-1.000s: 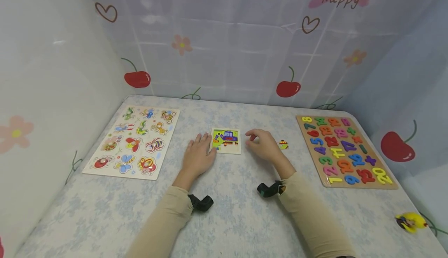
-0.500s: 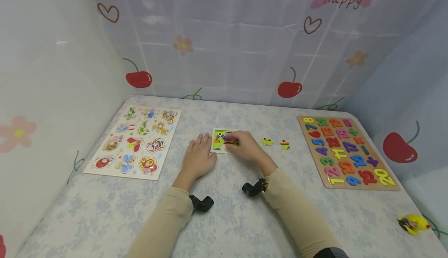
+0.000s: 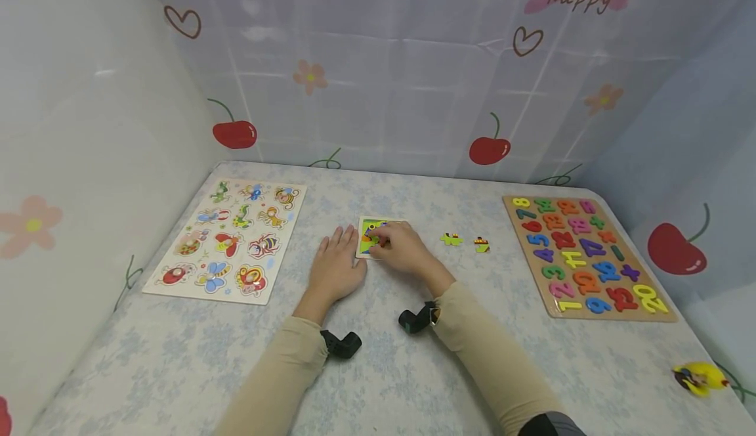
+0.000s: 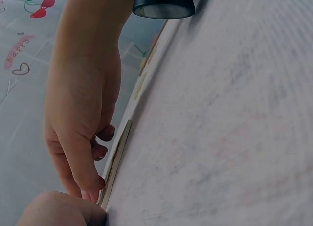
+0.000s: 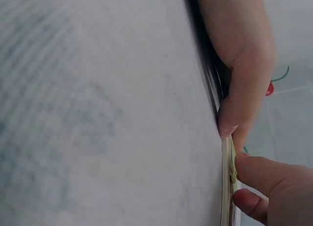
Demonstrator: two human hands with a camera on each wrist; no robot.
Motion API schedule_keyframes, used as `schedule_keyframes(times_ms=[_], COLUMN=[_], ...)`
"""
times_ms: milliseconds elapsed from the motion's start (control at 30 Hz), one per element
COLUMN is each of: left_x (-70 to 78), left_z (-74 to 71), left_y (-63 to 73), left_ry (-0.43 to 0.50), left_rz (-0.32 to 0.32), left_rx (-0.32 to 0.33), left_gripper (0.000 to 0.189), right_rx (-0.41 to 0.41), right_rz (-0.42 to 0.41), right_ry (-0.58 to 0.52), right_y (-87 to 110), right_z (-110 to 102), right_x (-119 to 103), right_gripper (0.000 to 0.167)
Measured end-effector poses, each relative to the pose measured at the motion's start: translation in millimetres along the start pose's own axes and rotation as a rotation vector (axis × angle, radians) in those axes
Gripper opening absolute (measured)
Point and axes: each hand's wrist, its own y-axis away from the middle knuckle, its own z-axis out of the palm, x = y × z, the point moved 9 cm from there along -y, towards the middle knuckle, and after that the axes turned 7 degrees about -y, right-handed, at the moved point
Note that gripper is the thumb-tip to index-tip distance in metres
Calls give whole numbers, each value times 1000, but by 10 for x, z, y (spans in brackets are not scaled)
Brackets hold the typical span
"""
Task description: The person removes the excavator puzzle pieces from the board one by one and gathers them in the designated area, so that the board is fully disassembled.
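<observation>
My left hand [image 3: 335, 266] lies palm down on the table, fingers extended, its thumb against the left edge of a small square jigsaw board [image 3: 367, 221]. A vehicle is pictured on that board, much of it hidden by my right hand [image 3: 404, 249]. Over the board's left half, my right index finger and thumb pinch a yellow-green puzzle piece [image 5: 234, 173] low at its surface. To the right of the board lie two loose pieces, a yellow-green piece [image 3: 451, 239] and a piece with red and black on it [image 3: 482, 245].
An insect puzzle board [image 3: 229, 239] lies at the left. At the right is a brown number board [image 3: 585, 259] with colourful raised digits. A yellow toy figure [image 3: 699, 378] sits near the right edge. Printed curtains surround the patterned table [image 3: 378, 383].
My right hand has come left from beside the jigsaw board to over its left half, uncovering the yellow-green loose piece. My left hand stays in place.
</observation>
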Motion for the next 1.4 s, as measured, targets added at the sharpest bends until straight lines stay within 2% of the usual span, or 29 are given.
schedule_keyframes(times_ms=[333, 567, 733, 967, 1133, 1267, 1400], left_x=[4, 6, 5, 9, 4, 4, 6], left_z=[3, -1, 6, 5, 12, 14, 11], left_y=[-1, 0, -10, -1, 9, 9, 8], left_ry=[-8, -10, -18, -21, -11, -6, -2], left_rz=[-6, -2, 2, 3, -4, -10, -18], left_rx=[-2, 4, 8, 2, 1, 7, 7], left_gripper=[67, 67, 68, 68, 67, 68, 68], right_rx=[3, 22, 29, 12, 2, 31, 64], right_rz=[34, -25, -26, 49, 70, 109, 181], right_ry=[-32, -129, -192, -250, -314, -357, -333], right_y=[-25, -84, -78, -42, -2, 54, 156], right_z=[54, 74, 44, 53, 18, -119, -321], right_x=[11, 8, -4, 18, 37, 137, 322], right_gripper=[31, 24, 24, 29, 29, 31, 32])
